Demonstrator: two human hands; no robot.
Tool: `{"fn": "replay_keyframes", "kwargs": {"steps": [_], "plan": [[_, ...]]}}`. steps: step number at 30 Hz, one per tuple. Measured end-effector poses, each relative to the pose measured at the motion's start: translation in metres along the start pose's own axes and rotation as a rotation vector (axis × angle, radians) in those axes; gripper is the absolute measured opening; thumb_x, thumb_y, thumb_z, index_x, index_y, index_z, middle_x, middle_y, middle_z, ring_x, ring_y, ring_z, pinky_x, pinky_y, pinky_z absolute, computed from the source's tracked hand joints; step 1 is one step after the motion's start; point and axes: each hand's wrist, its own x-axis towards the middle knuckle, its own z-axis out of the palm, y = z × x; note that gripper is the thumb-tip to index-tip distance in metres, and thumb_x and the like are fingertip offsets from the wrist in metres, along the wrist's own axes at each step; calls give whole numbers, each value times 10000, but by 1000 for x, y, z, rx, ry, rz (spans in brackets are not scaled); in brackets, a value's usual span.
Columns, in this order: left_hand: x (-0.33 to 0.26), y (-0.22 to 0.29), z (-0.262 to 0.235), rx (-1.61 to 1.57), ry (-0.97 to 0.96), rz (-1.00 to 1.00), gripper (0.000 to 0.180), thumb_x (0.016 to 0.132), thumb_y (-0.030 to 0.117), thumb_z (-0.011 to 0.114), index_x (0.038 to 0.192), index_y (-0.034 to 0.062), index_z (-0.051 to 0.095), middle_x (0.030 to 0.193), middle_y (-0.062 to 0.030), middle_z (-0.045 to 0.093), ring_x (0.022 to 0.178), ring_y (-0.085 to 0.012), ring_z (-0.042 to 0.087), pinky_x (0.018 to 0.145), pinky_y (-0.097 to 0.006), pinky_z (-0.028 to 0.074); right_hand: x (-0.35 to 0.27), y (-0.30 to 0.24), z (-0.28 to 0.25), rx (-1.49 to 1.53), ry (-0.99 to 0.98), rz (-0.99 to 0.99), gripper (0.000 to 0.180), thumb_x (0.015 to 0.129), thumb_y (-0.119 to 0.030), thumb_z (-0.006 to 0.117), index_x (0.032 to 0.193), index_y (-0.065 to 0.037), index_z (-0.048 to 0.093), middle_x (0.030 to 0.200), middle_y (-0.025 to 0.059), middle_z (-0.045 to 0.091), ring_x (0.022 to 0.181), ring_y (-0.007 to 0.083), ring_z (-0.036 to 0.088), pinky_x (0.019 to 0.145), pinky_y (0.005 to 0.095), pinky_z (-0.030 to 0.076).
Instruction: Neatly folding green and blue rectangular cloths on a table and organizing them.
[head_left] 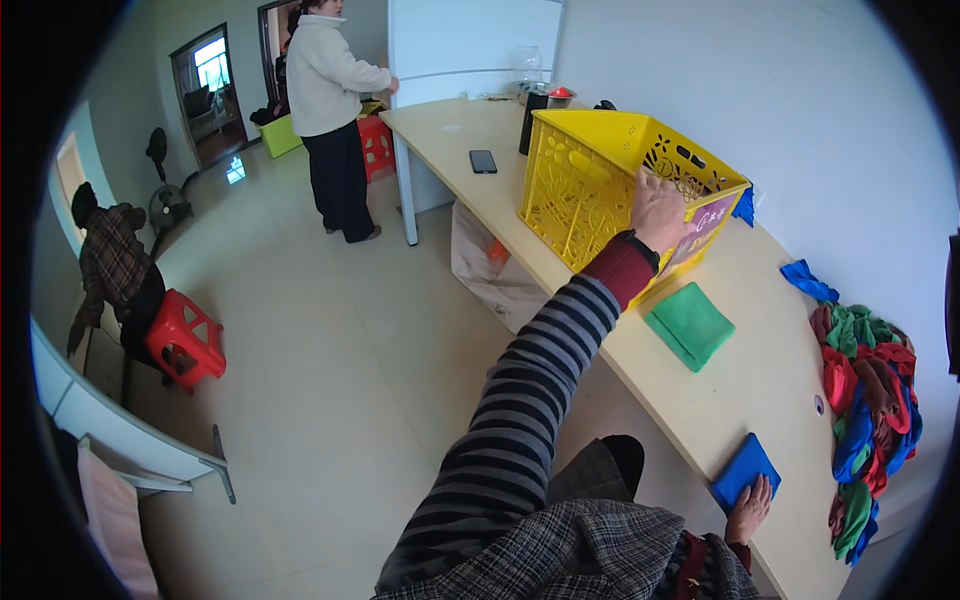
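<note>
My left hand (660,212) reaches across in a striped sleeve to the yellow plastic crate (570,185). Its fingers curl over the crate's near rim. Just in front of the crate lies a green folded cloth (691,326), flat on the table. Near the table's front edge is a blue folded cloth (744,472), and my right hand (752,510) rests on it with fingers stretched out. What the crate holds is mostly hidden by its walls and my hand.
A long pile of red, blue, green and brown cloths (872,400) lies along the wall side of the table (770,370). A phone (483,161) lies beyond the crate. One person (325,80) stands at the far end; another (118,260) is at left, by a red stool (187,340).
</note>
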Motion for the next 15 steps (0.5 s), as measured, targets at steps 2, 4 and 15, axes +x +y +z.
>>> {"fn": "replay_keyframes", "kwargs": {"steps": [2,4,15], "plan": [[17,-3,32,-50,93,-7,311,790,340,788,932,68,740,1028,-173,684,1082,-317,595,1066,-480,361,-9,-1,-3,-10,-6,27,498,1051,-289,416,1486,-51,457,1545,145,442,1463,344,341,1211,444,249],[26,3,49,-112,184,-15,235,774,316,798,778,87,749,858,-133,707,960,-289,631,996,-448,399,-4,-12,-7,4,16,4,494,1049,-287,418,1478,-48,465,1537,146,452,1459,343,350,1210,450,250],[45,22,70,-503,628,215,211,729,251,792,643,104,666,696,-55,628,791,-269,604,857,-420,417,-36,-52,-27,10,63,-19,477,1042,-283,425,1447,-39,494,1521,155,467,1449,347,368,1191,462,270]]}}
